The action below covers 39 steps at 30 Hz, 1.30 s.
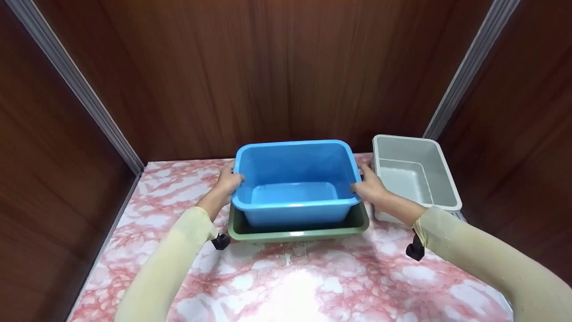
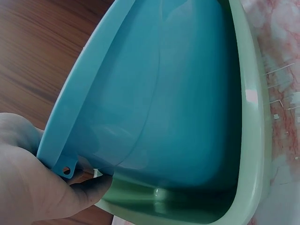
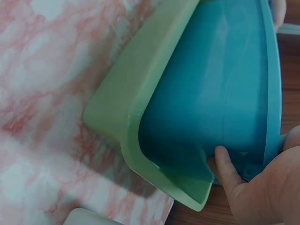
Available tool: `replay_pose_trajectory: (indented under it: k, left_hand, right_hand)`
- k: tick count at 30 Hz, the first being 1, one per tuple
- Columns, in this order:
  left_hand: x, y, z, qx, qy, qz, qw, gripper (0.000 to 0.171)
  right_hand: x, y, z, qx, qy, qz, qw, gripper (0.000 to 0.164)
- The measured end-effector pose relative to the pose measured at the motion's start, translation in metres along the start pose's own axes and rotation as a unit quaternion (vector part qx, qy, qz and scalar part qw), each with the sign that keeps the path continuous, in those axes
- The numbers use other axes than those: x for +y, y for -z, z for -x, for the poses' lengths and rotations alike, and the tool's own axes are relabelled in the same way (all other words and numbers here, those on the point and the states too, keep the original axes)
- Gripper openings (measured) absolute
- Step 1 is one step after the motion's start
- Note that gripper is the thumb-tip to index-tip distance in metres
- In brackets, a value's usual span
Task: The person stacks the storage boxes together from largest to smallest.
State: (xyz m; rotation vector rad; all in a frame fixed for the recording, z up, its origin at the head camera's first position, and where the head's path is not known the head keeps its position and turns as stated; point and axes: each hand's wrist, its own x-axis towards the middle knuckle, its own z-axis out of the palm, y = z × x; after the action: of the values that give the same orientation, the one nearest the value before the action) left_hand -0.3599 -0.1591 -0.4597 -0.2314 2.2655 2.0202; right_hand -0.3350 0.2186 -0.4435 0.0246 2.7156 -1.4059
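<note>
A blue rectangular tub (image 1: 292, 163) is partly inside a green tub (image 1: 298, 235) of similar shape, its rim well above the green one. At its left end my left hand (image 1: 229, 182) grips the rim. My right hand (image 1: 370, 185) grips the opposite end of that rim. The left wrist view shows the left fingers curled under the blue edge beside a small tab with a hole (image 2: 65, 169). In the right wrist view a finger (image 3: 227, 168) of the right hand lies against the blue outer wall, above the green tub's inside (image 3: 192, 187).
To the right stands a pale grey tub (image 1: 402, 150), close to my right hand. All rest on a pink and white marbled surface (image 1: 187, 268). Brown wood-grain panels (image 1: 268, 67) enclose it behind and at both sides. Small white scraps (image 1: 287, 258) lie in front.
</note>
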Motion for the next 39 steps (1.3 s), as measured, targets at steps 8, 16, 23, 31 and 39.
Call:
replay_pose_trajectory:
  k: [8, 16, 23, 31, 39]
  left_hand:
    - [-0.004, -0.005, -0.003, 0.004, 0.023, -0.006, 0.9997, 0.073]
    - [-0.007, -0.005, -0.002, 0.004, 0.018, 0.004, 0.9998, 0.075]
    - [-0.009, 0.000, -0.001, -0.012, 0.018, -0.010, 0.9997, 0.073]
    - [-0.009, 0.001, -0.003, -0.026, 0.046, -0.018, 0.9985, 0.075]
    - [-0.012, -0.005, -0.006, -0.022, 0.041, 0.009, 0.9989, 0.078]
  right_hand:
    - [0.007, 0.000, -0.005, 0.000, -0.016, -0.005, 1.000, 0.088]
    - [0.010, 0.001, -0.007, -0.007, -0.017, -0.017, 1.000, 0.089]
    - [0.008, -0.001, -0.005, -0.011, -0.015, -0.015, 1.000, 0.088]
    - [0.013, -0.003, -0.006, -0.007, -0.006, -0.012, 1.000, 0.082]
    - [0.015, 0.001, -0.007, -0.013, -0.016, -0.011, 1.000, 0.082]
